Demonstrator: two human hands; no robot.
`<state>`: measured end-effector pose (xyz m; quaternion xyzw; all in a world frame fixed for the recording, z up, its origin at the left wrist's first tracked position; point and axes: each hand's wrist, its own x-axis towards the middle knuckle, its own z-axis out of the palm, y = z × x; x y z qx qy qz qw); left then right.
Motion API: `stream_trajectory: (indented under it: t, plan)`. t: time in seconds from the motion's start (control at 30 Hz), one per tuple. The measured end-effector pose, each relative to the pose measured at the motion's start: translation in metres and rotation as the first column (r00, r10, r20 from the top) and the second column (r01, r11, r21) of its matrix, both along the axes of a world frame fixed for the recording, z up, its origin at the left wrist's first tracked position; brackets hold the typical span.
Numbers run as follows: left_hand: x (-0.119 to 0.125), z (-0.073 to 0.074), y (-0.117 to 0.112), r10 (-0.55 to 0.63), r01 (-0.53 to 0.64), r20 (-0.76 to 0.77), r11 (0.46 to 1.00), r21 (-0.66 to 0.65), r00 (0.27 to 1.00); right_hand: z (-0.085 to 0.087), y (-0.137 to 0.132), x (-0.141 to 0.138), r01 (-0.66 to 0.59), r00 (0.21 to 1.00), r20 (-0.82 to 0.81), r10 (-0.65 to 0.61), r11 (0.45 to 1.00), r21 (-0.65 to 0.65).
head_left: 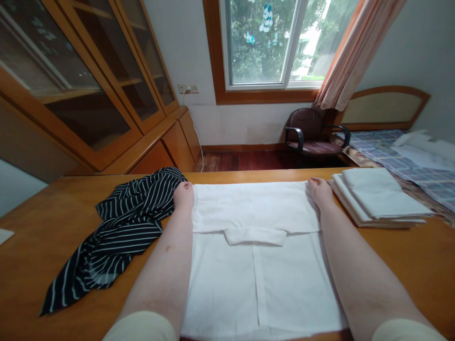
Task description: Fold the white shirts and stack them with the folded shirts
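Observation:
A white collared shirt [227, 279] lies spread flat on the wooden table, its upper part folded down so that the collar rests midway along the body. My left hand [184, 195] is closed on the far left corner of the fold. At the far right corner, my right hand [320, 192] pinches the cloth in the same way. The far edge is stretched straight between both hands. Just left of my left hand lies a crumpled black cloth with white stripes [128, 222]. A stack of folded white cloth [373, 194] sits to the right of my right hand.
The wooden table [401, 255] ends beyond the shirt. Behind it stand a glass-door cabinet [106, 71] at left, a dark armchair [311, 130] under the window [263, 52], and a bed with a checked cover [419, 161] at right.

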<state>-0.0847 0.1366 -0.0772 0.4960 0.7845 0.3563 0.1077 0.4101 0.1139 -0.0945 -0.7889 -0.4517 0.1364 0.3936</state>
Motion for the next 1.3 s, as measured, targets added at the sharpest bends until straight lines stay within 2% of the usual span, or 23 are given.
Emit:
stream_trajectory:
  t: [0.1,0.27,0.4,0.53,0.67,0.73,0.9,0.97,1.07,1.13,1.3]
  plan:
    - [0.0,-0.001,0.001,0.004,-0.004,-0.003,1.0,0.005,1.0,-0.003,0.001,0.0,-0.044,0.999,0.003,0.044,0.999,0.027]
    - [-0.001,-0.004,0.003,0.033,-0.032,-0.017,0.999,0.029,0.999,-0.014,0.005,0.003,0.032,0.994,-0.104,-0.015,0.986,0.162]
    - [-0.002,-0.004,0.002,0.036,-0.035,-0.023,0.998,0.049,0.999,-0.015,0.006,0.004,0.064,0.99,-0.137,-0.043,0.986,0.152]
    - [-0.004,-0.001,0.002,0.044,-0.041,-0.029,0.997,0.07,0.999,-0.016,0.007,0.007,0.082,0.994,-0.087,-0.071,0.99,0.119]
    - [-0.008,-0.002,0.003,0.025,-0.024,-0.022,0.996,0.082,0.999,-0.022,0.012,0.012,0.042,0.995,-0.091,-0.026,0.985,0.17]
    - [-0.012,-0.004,0.004,-0.006,0.004,0.027,0.996,0.086,1.0,-0.024,0.013,0.013,-0.005,0.994,-0.102,0.024,0.982,0.187]
    - [-0.021,-0.005,0.006,-0.114,0.098,0.304,0.993,0.068,0.946,-0.018,0.009,0.008,-0.066,0.998,-0.008,0.067,0.995,0.07]
    - [-0.023,-0.001,0.005,-0.188,0.183,0.398,0.982,0.051,0.898,-0.013,0.006,0.006,-0.064,0.998,0.022,0.063,0.996,0.055]
    - [-0.025,0.007,0.0,-0.319,0.343,0.557,0.937,0.064,0.767,-0.007,0.003,0.004,-0.072,0.997,0.027,0.071,0.996,0.043]
    - [-0.025,0.012,-0.003,-0.361,0.408,0.577,0.912,0.052,0.733,-0.005,0.002,0.003,-0.082,0.997,0.016,0.081,0.996,0.037]
    - [-0.024,0.013,-0.004,-0.402,0.455,0.507,0.89,0.021,0.763,-0.002,0.001,0.004,-0.104,0.995,0.01,0.104,0.99,0.09]
